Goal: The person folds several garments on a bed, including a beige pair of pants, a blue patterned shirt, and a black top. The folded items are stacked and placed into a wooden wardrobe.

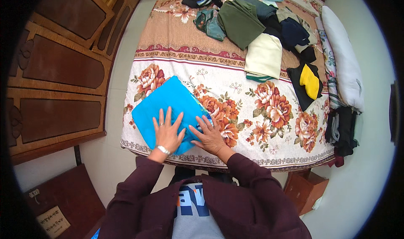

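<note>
A bright blue folded cloth [167, 97] lies flat on the near left part of the floral bedspread [221, 70]. Its right edge shows a strip of patterned fabric. My left hand [168, 130], with a ring and a silver watch at the wrist, presses palm down on the cloth, fingers spread. Over the lower right edge of the same cloth rests my right hand [209, 136], fingers also apart. Neither hand grips anything. The palms hide part of the cloth.
Farther back lie dark green folded trousers [241, 22], a cream folded garment [263, 54] and a yellow cloth [309, 81] on a black one. A rolled white quilt [342, 56] lines the right wall. Wooden cabinet doors [60, 62] stand left; a wooden box [304, 190] sits below the bed.
</note>
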Tool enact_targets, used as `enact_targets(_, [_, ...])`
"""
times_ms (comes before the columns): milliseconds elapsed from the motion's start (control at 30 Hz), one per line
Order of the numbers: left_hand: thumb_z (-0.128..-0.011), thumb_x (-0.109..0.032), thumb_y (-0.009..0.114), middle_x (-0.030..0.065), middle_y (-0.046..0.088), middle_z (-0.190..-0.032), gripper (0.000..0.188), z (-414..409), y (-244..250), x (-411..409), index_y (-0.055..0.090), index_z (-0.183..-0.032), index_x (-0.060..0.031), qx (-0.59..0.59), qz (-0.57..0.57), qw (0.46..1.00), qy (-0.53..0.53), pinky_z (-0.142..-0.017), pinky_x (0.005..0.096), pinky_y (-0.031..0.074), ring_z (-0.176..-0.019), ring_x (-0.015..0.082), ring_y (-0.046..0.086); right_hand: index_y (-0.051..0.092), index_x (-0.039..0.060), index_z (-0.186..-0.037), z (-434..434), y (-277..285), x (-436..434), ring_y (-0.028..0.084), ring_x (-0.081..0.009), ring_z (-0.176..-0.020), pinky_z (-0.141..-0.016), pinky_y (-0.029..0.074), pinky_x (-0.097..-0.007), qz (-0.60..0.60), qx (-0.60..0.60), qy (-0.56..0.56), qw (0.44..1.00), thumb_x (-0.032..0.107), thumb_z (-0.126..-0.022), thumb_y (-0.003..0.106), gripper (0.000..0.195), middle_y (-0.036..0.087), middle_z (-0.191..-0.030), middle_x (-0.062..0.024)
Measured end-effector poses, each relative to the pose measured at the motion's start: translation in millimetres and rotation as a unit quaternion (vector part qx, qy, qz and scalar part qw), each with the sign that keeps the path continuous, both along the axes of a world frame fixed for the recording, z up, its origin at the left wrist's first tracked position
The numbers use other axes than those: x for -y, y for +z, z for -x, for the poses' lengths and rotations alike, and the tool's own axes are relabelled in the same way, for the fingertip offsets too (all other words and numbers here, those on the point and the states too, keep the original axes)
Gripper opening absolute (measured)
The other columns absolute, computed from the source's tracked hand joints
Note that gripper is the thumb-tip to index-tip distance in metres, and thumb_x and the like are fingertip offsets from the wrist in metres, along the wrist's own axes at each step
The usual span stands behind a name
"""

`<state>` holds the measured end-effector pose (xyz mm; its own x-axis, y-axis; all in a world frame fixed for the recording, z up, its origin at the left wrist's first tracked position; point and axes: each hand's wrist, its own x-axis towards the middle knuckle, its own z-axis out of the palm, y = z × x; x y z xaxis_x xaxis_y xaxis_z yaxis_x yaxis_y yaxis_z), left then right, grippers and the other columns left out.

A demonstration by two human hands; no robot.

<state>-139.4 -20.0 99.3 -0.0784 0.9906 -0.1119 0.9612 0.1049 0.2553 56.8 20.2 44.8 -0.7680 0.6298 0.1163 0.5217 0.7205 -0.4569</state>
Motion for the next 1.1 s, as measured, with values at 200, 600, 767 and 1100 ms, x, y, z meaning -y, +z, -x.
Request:
enact_targets(200, [-0.081, -0.058, 0.054, 0.0127, 0.002, -0.153, 0.071, -3.6, -60.8, -33.7, 0.029, -0.142, -0.0321, -0.053, 0.117, 0.991, 0.046, -0.092, 0.0777, 0.004, -0.138, 0.0441, -0.004, 0.039, 0.0214, -0.136, 3.5, -33.7, 10.4, 0.022, -0.0430, -0.133, -0.107, 0.020, -0.0558, 0.066, 0.086, -0.005, 0.994, 0.036, -0.079, 0.065, 0.064, 0.019, -0.146, -0.0200])
enact_targets(600, [-0.078, -0.066, 0.050, 0.0120, -0.003, -0.153, 0.077, -1.7, -91.3, -31.6, 0.025, -0.143, -0.0335, -0.070, 0.165, 0.984, 0.010, -0.091, 0.0781, -0.003, -0.137, 0.0436, -0.011, 0.036, 0.0222, -0.138, 2.3, -62.8, 11.6, 0.026, -0.0453, -0.131, -0.107, 0.022, -0.0537, 0.102, 0.128, 0.006, 0.986, 0.035, -0.079, 0.065, 0.067, 0.014, -0.148, -0.0229])
enact_targets(767, [-0.078, -0.065, 0.051, 0.0132, -0.004, -0.153, 0.080, -1.7, -91.3, -31.6, 0.022, -0.145, -0.0321, -0.075, 0.180, 0.981, 0.011, -0.091, 0.0783, -0.001, -0.137, 0.0442, -0.011, 0.034, 0.0243, -0.139, 0.1, -51.9, 5.6, 0.025, -0.0442, -0.132, -0.107, 0.022, -0.0531, 0.123, 0.143, 0.023, 0.982, 0.035, -0.075, 0.069, 0.074, 0.012, -0.149, -0.0216])
enact_targets(1100, [-0.079, -0.058, 0.056, 0.0158, -0.002, -0.153, 0.083, -11.2, -65.1, -34.6, 0.019, -0.146, -0.0271, -0.091, 0.198, 0.976, 0.024, -0.093, 0.0769, 0.007, -0.137, 0.0459, -0.006, 0.041, 0.0250, -0.134, -30.3, -32.5, 8.4, 0.031, -0.0372, -0.130, -0.106, 0.023, -0.0517, 0.080, 0.044, 0.010, 0.996, 0.027, -0.076, 0.067, 0.064, 0.025, -0.145, -0.0186])
